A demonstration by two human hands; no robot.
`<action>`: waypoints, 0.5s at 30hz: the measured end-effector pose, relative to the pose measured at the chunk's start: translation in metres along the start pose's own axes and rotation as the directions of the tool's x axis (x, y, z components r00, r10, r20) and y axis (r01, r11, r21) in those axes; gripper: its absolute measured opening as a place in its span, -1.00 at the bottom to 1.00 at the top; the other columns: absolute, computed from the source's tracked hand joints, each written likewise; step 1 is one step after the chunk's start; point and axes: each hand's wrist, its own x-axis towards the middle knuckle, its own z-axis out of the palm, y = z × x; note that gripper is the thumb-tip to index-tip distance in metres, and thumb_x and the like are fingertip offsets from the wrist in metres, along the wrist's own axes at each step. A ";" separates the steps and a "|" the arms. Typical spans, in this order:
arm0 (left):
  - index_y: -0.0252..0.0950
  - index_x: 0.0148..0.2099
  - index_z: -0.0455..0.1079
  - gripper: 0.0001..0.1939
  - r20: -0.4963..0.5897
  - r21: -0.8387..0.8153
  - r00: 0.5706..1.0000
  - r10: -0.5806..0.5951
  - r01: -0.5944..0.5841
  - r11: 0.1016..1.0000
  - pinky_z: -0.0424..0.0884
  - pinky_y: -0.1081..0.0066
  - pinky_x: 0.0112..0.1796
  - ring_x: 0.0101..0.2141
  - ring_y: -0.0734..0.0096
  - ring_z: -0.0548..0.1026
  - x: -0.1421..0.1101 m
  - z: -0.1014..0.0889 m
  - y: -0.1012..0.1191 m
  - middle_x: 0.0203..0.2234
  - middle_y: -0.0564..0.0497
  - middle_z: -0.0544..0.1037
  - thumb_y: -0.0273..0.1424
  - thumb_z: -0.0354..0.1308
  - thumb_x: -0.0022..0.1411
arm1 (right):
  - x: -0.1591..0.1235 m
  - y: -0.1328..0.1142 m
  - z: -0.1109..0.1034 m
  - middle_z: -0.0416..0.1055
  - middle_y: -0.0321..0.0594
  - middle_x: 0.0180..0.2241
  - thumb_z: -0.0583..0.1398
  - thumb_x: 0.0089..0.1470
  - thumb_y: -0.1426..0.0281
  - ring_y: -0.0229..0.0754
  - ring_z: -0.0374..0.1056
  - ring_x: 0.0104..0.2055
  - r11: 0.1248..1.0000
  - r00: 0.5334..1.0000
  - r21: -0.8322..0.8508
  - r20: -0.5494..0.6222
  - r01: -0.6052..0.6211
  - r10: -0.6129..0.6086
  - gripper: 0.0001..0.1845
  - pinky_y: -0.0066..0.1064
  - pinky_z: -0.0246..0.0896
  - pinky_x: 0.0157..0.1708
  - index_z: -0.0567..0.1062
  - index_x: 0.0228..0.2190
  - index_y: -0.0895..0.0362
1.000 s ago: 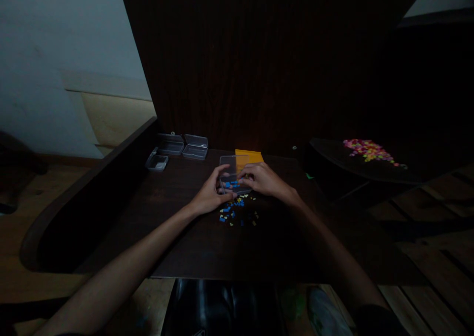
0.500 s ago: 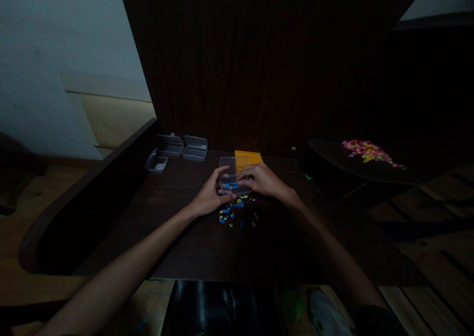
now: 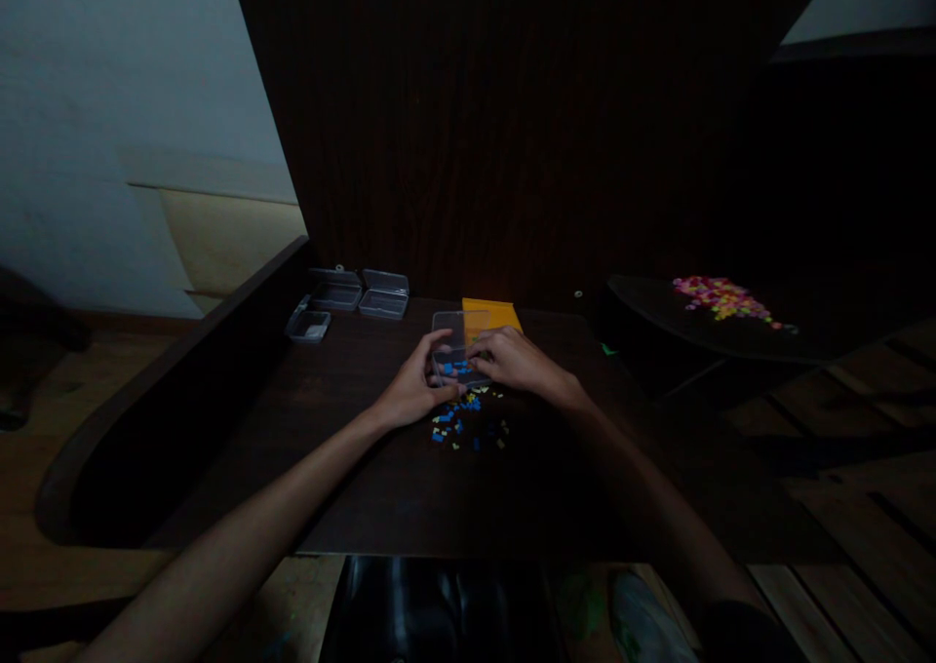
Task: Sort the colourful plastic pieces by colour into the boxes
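Note:
My left hand (image 3: 416,382) is closed around the left side of a clear plastic box (image 3: 448,326), whose lid stands up at the back. Small blue pieces (image 3: 456,367) lie inside the box. Over its right side is my right hand (image 3: 508,359), fingers pinched together at the box's opening; whatever they hold is too small or hidden to make out. In front of the box, small blue and pale yellow pieces (image 3: 468,406) are scattered on the dark table (image 3: 351,487). A yellow-orange flat item (image 3: 491,307) sits behind the box, partly seen through its lid.
Several open clear boxes (image 3: 384,297) stand at the back left, beside a raised side panel (image 3: 175,390). On a dark shelf at the right lies a heap of pink, yellow and orange pieces (image 3: 723,298). A tall dark board (image 3: 512,136) rises behind the table.
My right hand has shifted very slightly at the box's opening, fingers still pinched. My left hand keeps its hold on the box. The view has tilted a little.

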 end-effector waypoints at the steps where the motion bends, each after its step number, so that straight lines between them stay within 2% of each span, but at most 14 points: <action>1: -0.12 0.20 0.12 -0.16 -0.002 0.001 1.000 0.000 0.000 1.000 0.47 0.23 -0.15 -0.31 0.56 0.43 0.000 0.000 0.000 0.00 -0.08 0.24 -0.52 0.38 -0.11 | 0.000 0.000 0.001 0.56 -0.07 -0.22 0.19 0.08 0.53 -0.13 0.43 -0.22 1.000 1.000 -0.005 -0.003 0.002 -0.002 -0.75 -0.38 0.23 -0.20 0.61 -0.21 0.18; 7: -0.10 0.20 0.13 -0.16 0.003 -0.007 1.000 0.007 -0.007 1.000 0.48 0.27 -0.16 -0.31 0.57 0.45 -0.001 0.000 0.001 0.01 -0.07 0.25 -0.50 0.40 -0.10 | 0.000 -0.002 0.001 0.54 -0.11 -0.23 0.19 0.09 0.53 -0.13 0.41 -0.18 0.999 1.000 -0.052 -0.007 0.007 -0.008 -0.78 -0.39 0.22 -0.17 0.60 -0.23 0.16; 15: -0.09 0.19 0.13 -0.17 0.012 -0.025 1.000 0.023 -0.022 0.999 0.49 0.26 -0.15 -0.30 0.56 0.45 0.001 -0.001 -0.001 0.00 -0.04 0.25 -0.51 0.40 -0.10 | 0.001 0.002 0.001 0.51 -0.11 -0.26 0.19 0.07 0.54 -0.14 0.37 -0.23 0.999 1.000 -0.034 -0.001 0.002 -0.002 -0.81 -0.39 0.17 -0.23 0.59 -0.27 0.17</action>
